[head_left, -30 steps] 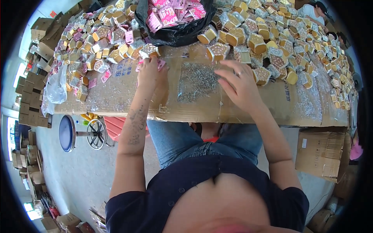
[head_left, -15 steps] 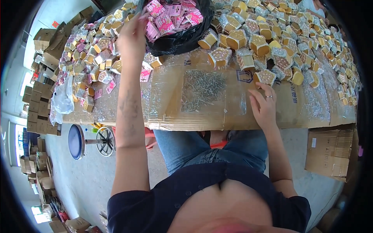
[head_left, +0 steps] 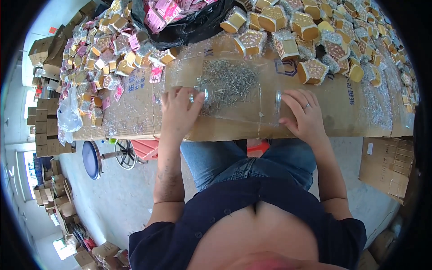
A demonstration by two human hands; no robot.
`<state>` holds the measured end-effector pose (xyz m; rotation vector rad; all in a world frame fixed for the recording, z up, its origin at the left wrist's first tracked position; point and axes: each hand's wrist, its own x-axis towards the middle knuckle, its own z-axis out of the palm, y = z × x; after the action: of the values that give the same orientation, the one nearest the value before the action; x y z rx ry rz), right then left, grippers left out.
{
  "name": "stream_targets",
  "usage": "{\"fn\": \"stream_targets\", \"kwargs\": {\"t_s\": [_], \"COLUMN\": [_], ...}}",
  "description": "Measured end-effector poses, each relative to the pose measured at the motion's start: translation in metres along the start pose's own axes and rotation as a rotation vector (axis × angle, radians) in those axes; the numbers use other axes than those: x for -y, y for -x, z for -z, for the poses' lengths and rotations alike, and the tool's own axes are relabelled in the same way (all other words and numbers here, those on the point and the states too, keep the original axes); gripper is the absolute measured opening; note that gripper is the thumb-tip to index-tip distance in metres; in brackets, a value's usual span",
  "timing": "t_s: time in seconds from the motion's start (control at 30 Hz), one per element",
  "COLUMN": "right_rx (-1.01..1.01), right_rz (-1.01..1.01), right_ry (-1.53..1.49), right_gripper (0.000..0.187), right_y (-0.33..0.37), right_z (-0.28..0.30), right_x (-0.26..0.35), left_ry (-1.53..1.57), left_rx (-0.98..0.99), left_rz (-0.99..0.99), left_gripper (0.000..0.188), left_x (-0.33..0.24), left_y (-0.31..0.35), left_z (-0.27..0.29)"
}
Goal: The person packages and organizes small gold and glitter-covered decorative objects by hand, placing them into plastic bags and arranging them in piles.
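Clear plastic sheet point(head_left: 238, 96), seemingly flat, holds silvery metal bits point(head_left: 225, 83).

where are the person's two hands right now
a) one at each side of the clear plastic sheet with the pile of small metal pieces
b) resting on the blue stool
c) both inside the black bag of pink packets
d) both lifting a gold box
a: the left hand and right hand lie flat at opposite edges of the clear plastic sheet, with the small metal pieces between them.
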<state>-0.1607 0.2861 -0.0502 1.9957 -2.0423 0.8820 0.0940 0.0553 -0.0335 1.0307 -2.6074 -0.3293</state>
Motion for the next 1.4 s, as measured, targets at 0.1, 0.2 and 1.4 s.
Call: {"fn": "stream_targets", "kwargs": {"t_s": [0.1, 0.2, 1.4], "right_rx": [0.054, 0.097, -0.022], "right_rz": [0.109, 0.103, 0.089], "right_ry": [0.062, 0.09, -0.19], "right_gripper": [0.047, 0.044, 0.041], "right_y": [-0.006, -0.006, -0.069], "right_z": [0.001, -0.004, -0.013], "right_x": [0.005, 0.005, 0.048], "left_ry": [0.148, 0.461, 1.148], "left_rx": [-0.003, 0.048, -0.04], "left_rz": [0.054, 0.238, 0.078], "left_gripper": [0.023, 0.019, 0.061], "left_x": [-0.005, 0.001, -0.074], "left_y": [0.006, 0.003, 0.01], "left_z": [-0.003, 0.006, 0.056]}}
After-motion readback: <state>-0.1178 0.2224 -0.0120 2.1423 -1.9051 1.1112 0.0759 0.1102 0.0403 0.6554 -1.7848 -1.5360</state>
